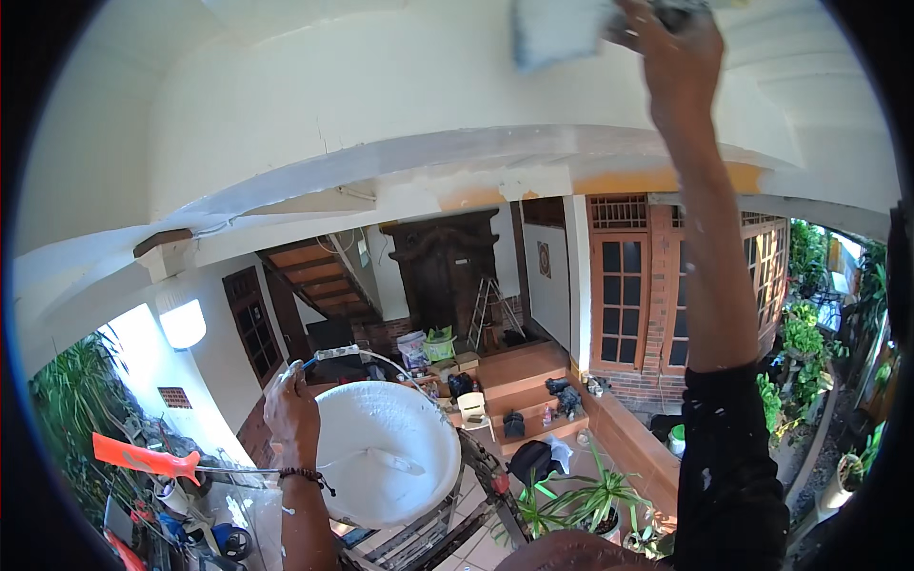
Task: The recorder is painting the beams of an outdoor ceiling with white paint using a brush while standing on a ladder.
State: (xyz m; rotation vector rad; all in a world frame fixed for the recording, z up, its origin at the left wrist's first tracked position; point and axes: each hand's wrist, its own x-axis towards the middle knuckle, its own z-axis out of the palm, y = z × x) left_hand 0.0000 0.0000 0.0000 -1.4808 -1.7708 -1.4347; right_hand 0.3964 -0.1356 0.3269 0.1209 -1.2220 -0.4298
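Note:
My left hand (293, 409) is closed at the wire handle (335, 352) of a wide white bucket (447, 447), beside the handle's pale grip. Thick white paint coats the inside of the bucket. A paint roller with an orange handle (143, 457) lies across the rim, its rod passing by my left wrist and its white-coated head (395, 462) inside. High up, my right hand (671, 38) holds a white, flat-looking tool (562, 36) close to the pale ceiling surface. Motion blur and the picture's edge hide its exact kind.
A paint-spattered ladder (490, 476) stands beneath the bucket. Below are brown steps (514, 381) with bags and shoes, a potted plant (600, 504) and a small chair (473, 409). A beam (381, 157) crosses overhead; a lit lamp (181, 322) hangs at left.

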